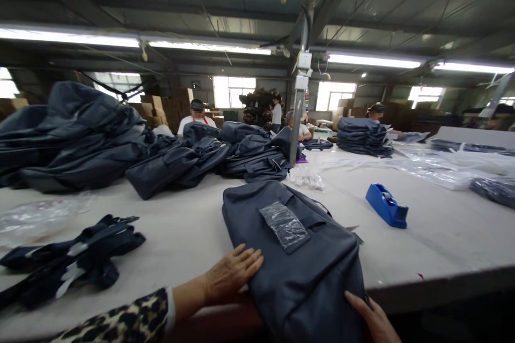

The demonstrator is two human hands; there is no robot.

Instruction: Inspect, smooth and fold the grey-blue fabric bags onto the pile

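A dark blue fabric bag (306, 289) lies in front of me, its near end reaching past the table's edge. On its upper side is a small flat piece in clear plastic wrap (285, 225). My left hand (237, 269) rests flat on the bag's left edge with the fingers stretched out. At the lower right, my right hand (372, 316) grips the bag's right side, the thumb on the fabric and the other fingers mostly hidden.
A blue tape dispenser (386, 205) stands to the right on the white table (434, 241). Dark straps (88, 252) lie at left. Heaped bags (80, 139) and a metal post (296, 128) stand beyond. Stacked bags (360, 136) and plastic sheets (434, 166) are at right. Several people work farther back.
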